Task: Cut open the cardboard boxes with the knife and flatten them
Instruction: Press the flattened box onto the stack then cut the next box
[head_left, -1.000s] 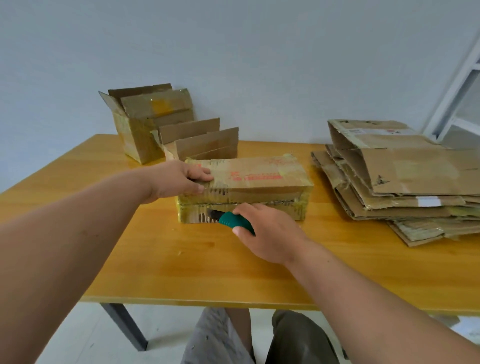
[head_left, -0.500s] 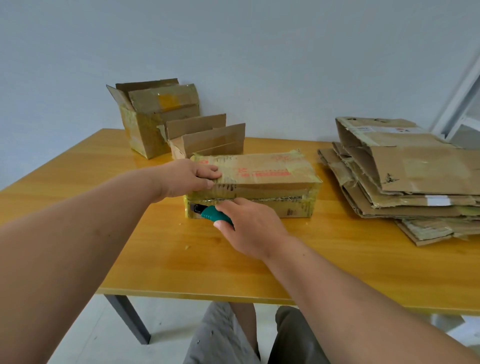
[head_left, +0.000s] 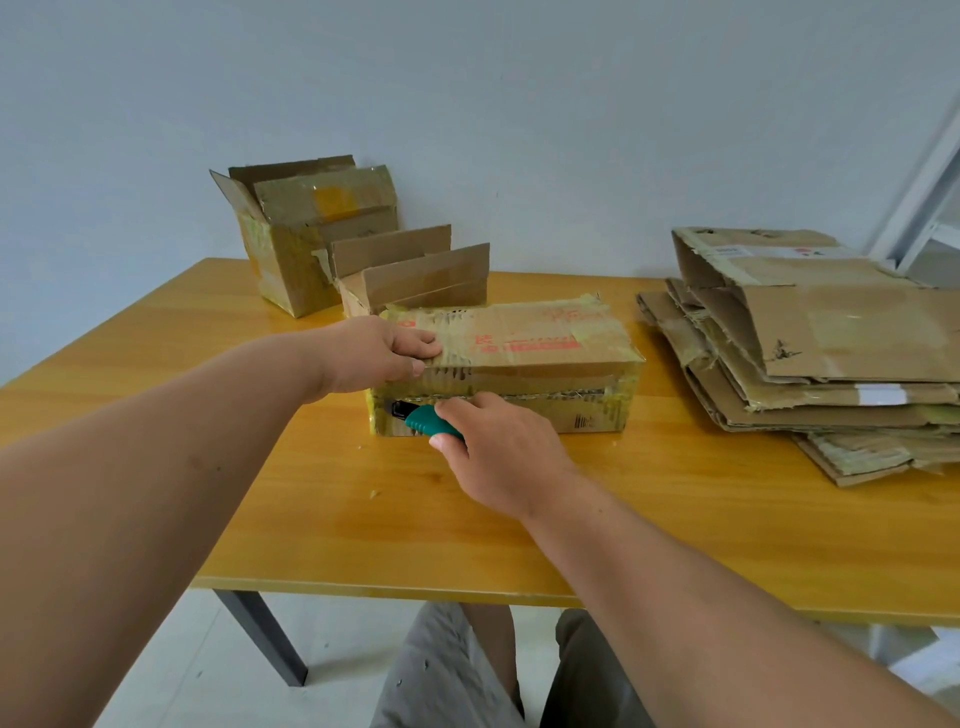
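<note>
A long taped cardboard box (head_left: 540, 343) with red print lies in the middle of the yellow table (head_left: 395, 525). My left hand (head_left: 374, 353) grips its top left corner, fingers over the top edge. My right hand (head_left: 498, 447) holds a green-handled knife (head_left: 428, 420) against the box's front face, its tip at the left end of a ragged slit along the seam. The blade itself is hidden in the cardboard.
Two opened boxes, a tall one (head_left: 306, 234) and a low one (head_left: 415, 270), stand at the back left. A pile of flattened cardboard (head_left: 810, 343) covers the table's right side. A white metal frame (head_left: 924, 208) leans by the wall at right.
My right hand has drawn the knife leftward along the front seam, from about a third of the way along to the box's left end. The left hand has kept its grip.
</note>
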